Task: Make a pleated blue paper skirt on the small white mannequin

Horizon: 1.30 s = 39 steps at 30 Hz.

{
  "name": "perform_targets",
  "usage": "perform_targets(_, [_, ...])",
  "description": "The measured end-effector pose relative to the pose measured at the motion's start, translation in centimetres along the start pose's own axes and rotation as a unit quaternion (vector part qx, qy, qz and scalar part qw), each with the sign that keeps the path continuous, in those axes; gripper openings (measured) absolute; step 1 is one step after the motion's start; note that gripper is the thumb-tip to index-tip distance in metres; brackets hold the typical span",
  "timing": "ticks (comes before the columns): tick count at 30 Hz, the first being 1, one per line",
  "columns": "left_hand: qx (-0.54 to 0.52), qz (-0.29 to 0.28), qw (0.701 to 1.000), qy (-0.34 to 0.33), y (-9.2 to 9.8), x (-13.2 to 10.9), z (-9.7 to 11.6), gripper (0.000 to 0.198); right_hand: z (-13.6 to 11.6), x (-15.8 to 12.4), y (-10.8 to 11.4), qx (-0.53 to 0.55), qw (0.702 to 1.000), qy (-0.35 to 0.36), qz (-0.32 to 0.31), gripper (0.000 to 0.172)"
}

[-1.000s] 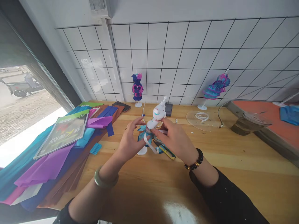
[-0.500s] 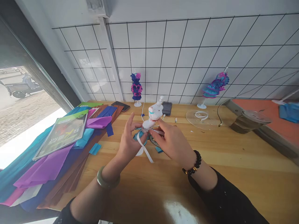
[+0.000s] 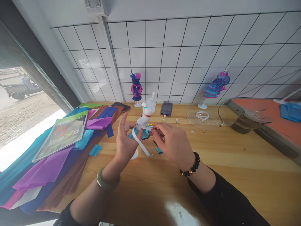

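Note:
A small white mannequin figure [image 3: 147,111] on a round white base stands on the wooden table [image 3: 211,157], with teal paper [image 3: 145,134] round its waist. My left hand [image 3: 124,141] grips the figure at the waist, index finger raised. A white ribbon strip [image 3: 139,142] hangs down from the waist past that hand. My right hand [image 3: 172,142] pinches the other end of the strip at the figure's right side. A small teal paper scrap [image 3: 159,150] lies just below my right hand.
Coloured tissue sheets [image 3: 47,163] and a green booklet [image 3: 62,133] lie at the left. Two dressed mannequins [image 3: 136,88] [image 3: 217,86] stand by the tiled wall. Two phones [image 3: 166,108] [image 3: 121,106], a clear disc with white tape [image 3: 199,116] and a covered drink cup [image 3: 249,121] sit behind.
The figure and both hands have shifted a little left and up. The scissors seen under my right hand a second ago are now out of sight. The strip is pulled tighter round the waist.

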<state>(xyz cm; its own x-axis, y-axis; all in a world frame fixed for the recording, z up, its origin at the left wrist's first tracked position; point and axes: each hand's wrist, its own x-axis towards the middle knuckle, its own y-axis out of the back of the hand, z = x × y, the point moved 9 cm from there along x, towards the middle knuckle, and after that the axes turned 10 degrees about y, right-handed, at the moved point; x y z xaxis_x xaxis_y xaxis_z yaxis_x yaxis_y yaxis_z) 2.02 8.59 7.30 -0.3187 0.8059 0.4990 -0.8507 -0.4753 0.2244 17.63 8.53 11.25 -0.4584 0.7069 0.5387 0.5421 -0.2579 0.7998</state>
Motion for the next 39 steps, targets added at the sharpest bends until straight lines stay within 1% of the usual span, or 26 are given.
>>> perform_targets(4, [-0.013, -0.009, 0.999, 0.048, 0.1, 0.1, -0.6, 0.077, -0.2, 0.1, 0.0, -0.032, 0.999, 0.028, 0.017, 0.019])
perform_targets(6, [-0.029, -0.015, 0.997, 0.073, 0.1, 0.2, -0.9, 0.077, 0.1, 0.1, -0.1, -0.040, 0.999, 0.029, 0.020, 0.019])
perform_targets(8, [-0.043, -0.020, 0.995, 0.091, 0.1, 0.2, -0.9, 0.077, 0.6, 0.1, -0.2, -0.022, 0.999, 0.014, 0.024, 0.019])
perform_targets(11, [-0.059, -0.026, 0.991, 0.114, 0.0, 0.2, -1.1, 0.078, 1.5, 0.1, -0.6, 0.032, 0.999, -0.015, 0.023, 0.019])
perform_targets(14, [-0.070, -0.032, 0.990, 0.122, -0.1, 0.3, -1.2, 0.078, 2.2, 0.2, -1.1, 0.082, 0.996, -0.036, 0.016, 0.018])
perform_targets(17, [-0.079, -0.029, 0.990, 0.116, 0.0, 0.4, -1.3, 0.073, 2.8, 0.2, -1.4, 0.126, 0.990, -0.062, 0.010, 0.015])
perform_targets(21, [-0.093, -0.038, 0.986, 0.135, -0.2, 0.4, -1.6, 0.071, 3.5, 0.1, -1.9, 0.156, 0.983, -0.093, -0.004, 0.014])
perform_targets(26, [-0.122, -0.049, 0.977, 0.166, -0.4, 0.4, -1.9, 0.072, 3.7, 0.1, -2.1, 0.178, 0.980, -0.094, -0.006, 0.013])
perform_targets(32, [-0.162, -0.080, 0.965, 0.188, -1.1, 0.2, -2.6, 0.069, 3.8, 0.2, -2.3, 0.181, 0.980, -0.086, -0.007, 0.013])
perform_targets(39, [-0.182, -0.080, 0.956, 0.215, -1.0, 0.1, -3.0, 0.067, 4.2, 0.1, -2.8, 0.207, 0.973, -0.098, -0.016, 0.015])
